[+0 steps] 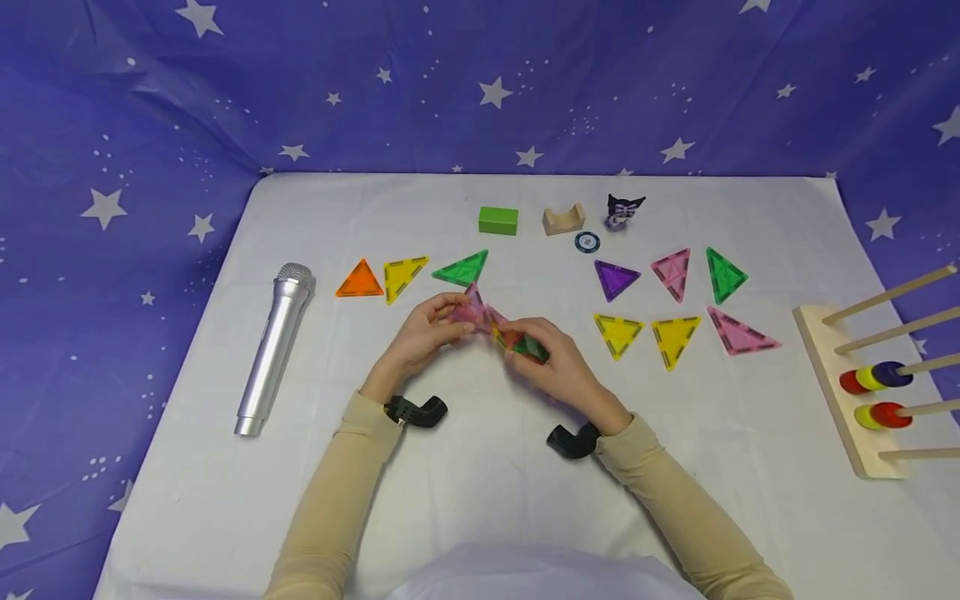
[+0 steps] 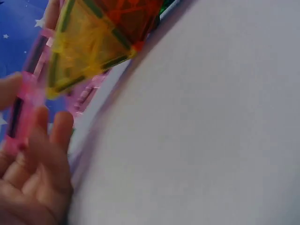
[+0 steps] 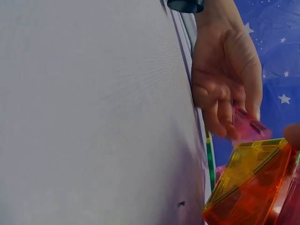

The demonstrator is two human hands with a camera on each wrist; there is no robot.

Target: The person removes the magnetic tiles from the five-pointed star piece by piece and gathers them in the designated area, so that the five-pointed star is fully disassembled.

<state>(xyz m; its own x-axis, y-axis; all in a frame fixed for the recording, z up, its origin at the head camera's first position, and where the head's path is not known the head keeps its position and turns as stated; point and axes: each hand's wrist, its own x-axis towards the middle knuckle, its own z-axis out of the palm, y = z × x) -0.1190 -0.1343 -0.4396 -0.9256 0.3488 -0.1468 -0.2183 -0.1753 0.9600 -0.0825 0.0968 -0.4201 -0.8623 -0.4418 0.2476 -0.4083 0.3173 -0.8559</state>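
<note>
Between finger and thumb, my left hand (image 1: 425, 335) pinches a translucent pink magnetic tile (image 1: 468, 313). My right hand (image 1: 558, 367) grips a joined group of magnetic tiles; a yellow tile (image 2: 89, 47), an orange tile (image 2: 136, 18) and a green tile (image 1: 532, 348) show in it, plus some pink. The right fingers partly hide this group. In the right wrist view the pink tile (image 3: 251, 129) in the left fingers overlaps the group's yellow edge. Both hands meet above the middle of the white table (image 1: 480, 483).
Left of the hands lie orange (image 1: 360, 280), yellow (image 1: 403, 277) and green (image 1: 463, 269) triangles; several more, including a purple triangle (image 1: 617, 280), lie right. A silver microphone (image 1: 273, 350) is far left, a wooden peg rack (image 1: 851, 400) far right. Behind stand a green block (image 1: 498, 221) and a figurine (image 1: 622, 212).
</note>
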